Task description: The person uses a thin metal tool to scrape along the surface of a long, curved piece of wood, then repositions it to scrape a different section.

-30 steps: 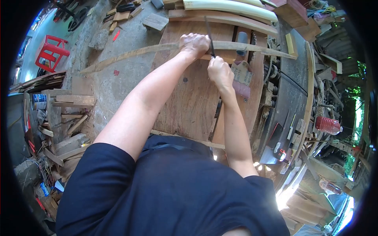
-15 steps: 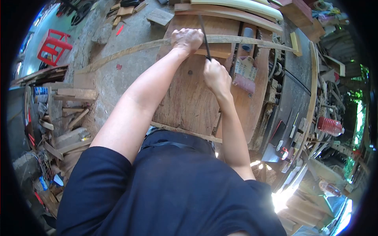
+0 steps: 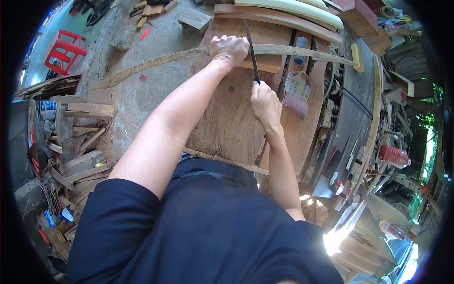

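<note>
A long, thin, curved wooden strip [image 3: 175, 58] lies across the wooden workbench [image 3: 222, 118]. My left hand [image 3: 229, 50] is closed around the strip, near its middle. In my right hand [image 3: 266, 105] is the handle end of a long dark narrow tool [image 3: 253, 52], possibly a file or a saw blade. Its blade points away from me and crosses the strip just right of my left hand. A smaller wooden block [image 3: 265, 63] lies beneath the strip. Sandpaper with printed lettering [image 3: 297, 90] rests to the right of my right hand.
Curved wooden pieces [image 3: 288, 16] lie at the bench's far end. A grey cylinder [image 3: 300, 49] stands by the strip. On the right is a dark machine table [image 3: 350, 113]. Wood scraps [image 3: 90, 111] and a red stool [image 3: 65, 52] are at left.
My right hand has drawn back slightly toward me with the dark tool, while my left hand keeps its hold on the strip. The whole view has shifted a little.
</note>
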A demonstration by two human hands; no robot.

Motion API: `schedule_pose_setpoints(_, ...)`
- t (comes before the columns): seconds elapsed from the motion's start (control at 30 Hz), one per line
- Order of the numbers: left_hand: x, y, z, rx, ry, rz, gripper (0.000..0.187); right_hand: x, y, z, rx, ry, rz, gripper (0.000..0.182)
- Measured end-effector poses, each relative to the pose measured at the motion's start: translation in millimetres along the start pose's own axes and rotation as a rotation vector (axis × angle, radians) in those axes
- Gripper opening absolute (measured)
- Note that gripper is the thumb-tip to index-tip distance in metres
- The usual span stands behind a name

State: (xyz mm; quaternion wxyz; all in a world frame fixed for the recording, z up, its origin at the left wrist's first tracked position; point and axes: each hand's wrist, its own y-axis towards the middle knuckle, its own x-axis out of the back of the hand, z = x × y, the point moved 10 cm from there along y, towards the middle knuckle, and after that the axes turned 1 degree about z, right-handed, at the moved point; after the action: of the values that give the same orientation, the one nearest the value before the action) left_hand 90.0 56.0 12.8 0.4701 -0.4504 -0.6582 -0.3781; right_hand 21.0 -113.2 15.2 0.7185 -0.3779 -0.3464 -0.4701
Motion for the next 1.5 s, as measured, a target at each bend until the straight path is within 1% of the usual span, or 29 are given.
schedule_pose_setpoints(0.07, -2.7, 0.9, -1.4, -0.019, -0.021, 0.005, 0.051, 6.7, -0.1, -1.2, -0.027, -0.073, 0.023, 0.040)
schedule_pose_setpoints(0.13, -3.1, 1.0, -2.0, -0.017, -0.032, 0.017, 0.051, 6.7, 12.7, 2.6, -0.005, -0.070, 0.004, 0.040)
schedule_pose_setpoints(0.23, -2.5, 0.9, 0.5, 0.015, -0.013, -0.009, 0.051, 2.2, 24.5, 12.0, 0.045, -0.077, -0.085, 0.038)
schedule_pose_setpoints(0.47, -6.0, 3.2, 0.8, -0.026, 0.017, -0.018, 0.049, 5.8, -0.1, 10.8, 0.009, -0.128, -0.003, 0.038)
schedule_pose_setpoints(0.53, -3.2, 1.2, -2.1, -0.035, -0.001, 0.014, 0.048, 8.0, 12.9, 12.2, 0.000, -0.136, 0.012, 0.038)
schedule_pose_setpoints(0.63, -0.2, -0.2, -2.9, -0.027, -0.001, -0.005, 0.049, 3.4, 38.9, 20.0, 0.034, -0.110, -0.046, 0.038)
schedule_pose_setpoints(0.8, -0.5, 2.7, -2.5, -0.029, -0.002, -0.032, 0.050, 5.9, 11.3, 13.6, 0.048, -0.085, -0.058, 0.039)
schedule_pose_setpoints(0.87, -1.4, 2.0, 0.5, -0.024, -0.004, -0.044, 0.051, 2.7, -0.3, 7.9, 0.017, -0.097, 0.007, 0.039)
schedule_pose_setpoints(0.93, -5.2, 4.9, 0.8, -0.018, -0.020, 0.024, 0.051, 11.3, 5.4, 18.9, 0.062, -0.155, 0.030, 0.040)
schedule_pose_setpoints(1.0, -6.4, 7.9, -0.8, 0.001, -0.033, 0.068, 0.051, 14.7, 11.7, 18.8, 0.074, -0.139, 0.039, 0.040)
schedule_pose_setpoints(1.1, 0.7, 10.0, -5.1, -0.048, -0.009, 0.016, 0.052, 8.5, 9.6, 7.5, 0.038, -0.132, -0.009, 0.039)
schedule_pose_setpoints(1.23, -1.1, 10.4, -1.6, -0.032, -0.013, 0.004, 0.053, 10.2, -6.9, 10.3, 0.006, -0.076, 0.028, 0.038)
schedule_pose_setpoints(1.33, -1.5, 12.2, -1.9, -0.048, -0.026, 0.021, 0.053, 15.4, -2.7, 17.9, 0.045, -0.103, 0.057, 0.040)
schedule_pose_setpoints(1.4, -3.4, 13.2, -2.1, -0.049, -0.040, -0.002, 0.052, 8.9, 11.6, 18.5, 0.029, -0.128, 0.070, 0.042)
schedule_pose_setpoints(1.47, -1.7, 13.3, -1.8, -0.041, -0.001, -0.032, 0.051, 4.0, 34.5, 12.4, 0.000, -0.089, -0.006, 0.043)
schedule_pose_setpoints(1.5, 0.7, 12.2, -2.2, -0.026, -0.013, 0.007, 0.051, 1.7, 43.5, 17.0, 0.002, -0.084, -0.007, 0.043)
